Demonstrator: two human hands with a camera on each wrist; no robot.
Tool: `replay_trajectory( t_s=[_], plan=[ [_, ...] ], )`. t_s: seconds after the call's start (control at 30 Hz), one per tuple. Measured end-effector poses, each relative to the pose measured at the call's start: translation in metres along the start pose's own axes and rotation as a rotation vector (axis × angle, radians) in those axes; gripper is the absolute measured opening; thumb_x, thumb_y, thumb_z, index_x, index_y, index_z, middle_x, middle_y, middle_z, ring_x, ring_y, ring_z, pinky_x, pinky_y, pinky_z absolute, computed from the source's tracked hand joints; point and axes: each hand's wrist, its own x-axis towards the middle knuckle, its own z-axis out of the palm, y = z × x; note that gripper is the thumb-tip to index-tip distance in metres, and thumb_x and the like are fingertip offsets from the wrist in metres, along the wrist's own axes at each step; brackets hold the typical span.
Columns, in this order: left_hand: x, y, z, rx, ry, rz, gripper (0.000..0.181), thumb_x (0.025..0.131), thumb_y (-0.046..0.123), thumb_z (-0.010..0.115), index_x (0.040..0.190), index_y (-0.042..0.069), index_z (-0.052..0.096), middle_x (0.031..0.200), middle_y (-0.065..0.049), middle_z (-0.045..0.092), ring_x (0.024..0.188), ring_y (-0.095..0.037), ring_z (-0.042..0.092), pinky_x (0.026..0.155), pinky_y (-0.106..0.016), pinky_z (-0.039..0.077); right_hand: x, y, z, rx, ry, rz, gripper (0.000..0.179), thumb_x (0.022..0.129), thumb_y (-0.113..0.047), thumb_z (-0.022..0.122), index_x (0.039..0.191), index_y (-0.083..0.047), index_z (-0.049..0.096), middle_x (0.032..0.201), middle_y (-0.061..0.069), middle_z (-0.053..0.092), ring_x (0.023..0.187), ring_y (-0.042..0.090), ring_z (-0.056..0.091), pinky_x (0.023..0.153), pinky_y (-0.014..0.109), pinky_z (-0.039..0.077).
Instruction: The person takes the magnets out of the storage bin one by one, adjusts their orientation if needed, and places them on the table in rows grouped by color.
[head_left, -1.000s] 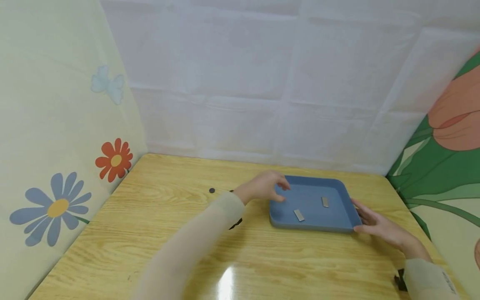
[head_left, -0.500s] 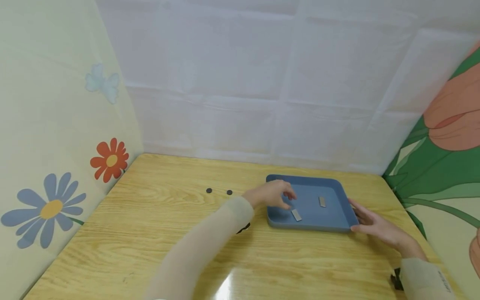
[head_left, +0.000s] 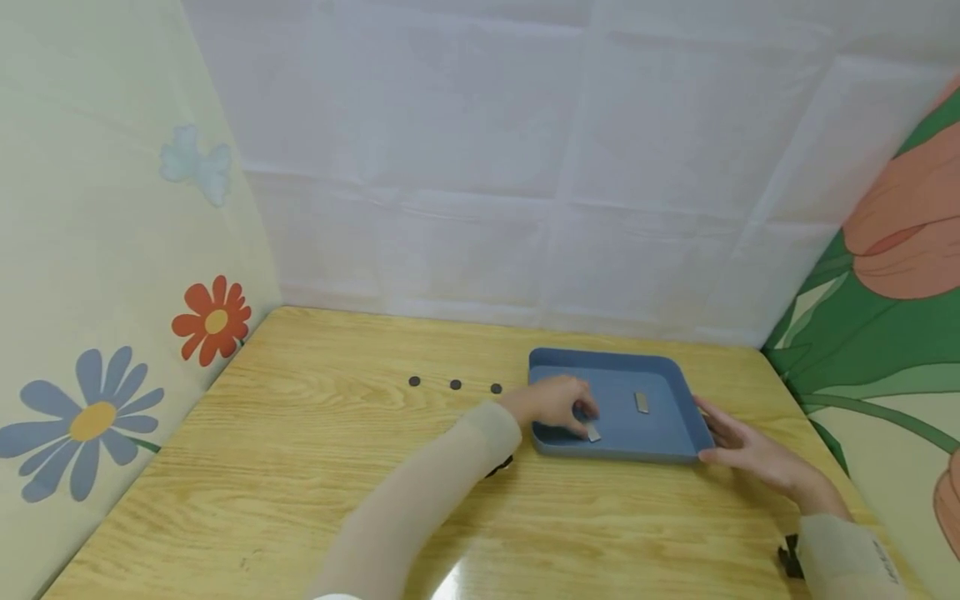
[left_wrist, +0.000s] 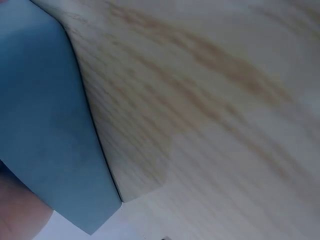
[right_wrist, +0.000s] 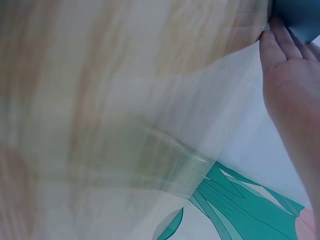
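A shallow blue tray (head_left: 660,437) stands on the wooden table, its side wall also filling the left of the left wrist view. Inside lie two small flat grey rectangular pieces: one piece (head_left: 642,402) toward the right, another piece (head_left: 594,432) near the front. My left hand (head_left: 558,402) reaches in over the left rim, thumb and forefinger parted, thumb tip right at the front piece and partly covering it. With my right hand (head_left: 761,454) I hold the tray's right end, thumb at the front corner and fingers along the side. The right wrist view shows those fingers (right_wrist: 285,45) against the wall.
Left of the tray, small black discs lie in a row: a left disc (head_left: 415,381), a middle disc (head_left: 455,384) and a right disc (head_left: 496,388), the last close to my left wrist. A white cloth (head_left: 420,167) hangs behind the table, with flower-printed sheets on both sides.
My left hand has moved from the tray's left rim inward and down to the front grey piece. The black discs behind that arm have come into view. The right hand stays at the tray.
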Motion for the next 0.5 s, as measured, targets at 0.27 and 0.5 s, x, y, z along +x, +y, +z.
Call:
replay_trajectory(
  t_s=[0.27,0.5],
  plan=[
    [0.0006,0.0016,-0.0028,0.031,0.009,-0.012,0.022,0.093,0.031,0.079,0.110,0.018,0.079,0.110,0.003,0.070,0.097,-0.006,0.064,0.083,-0.014,0.051,-0.0003,-0.0011,-0.0003,0.008,0.001,-0.014,0.090,0.104,-0.010,0.057,0.165,-0.008,-0.008,0.168,0.032,-0.017,0.146,0.066,-0.011,0.092,0.003,0.041],
    [0.0000,0.0018,-0.0022,0.011,0.005,-0.069,0.017,0.091,0.035,0.080,0.098,0.020,0.078,0.105,0.005,0.069,0.091,-0.004,0.063,0.081,-0.014,0.052,-0.0001,0.0009,0.0002,-0.004,0.002,-0.018,0.089,0.104,-0.010,0.057,0.165,-0.008,-0.008,0.167,0.032,-0.017,0.146,0.065,-0.011,0.093,0.003,0.040]
  ],
)
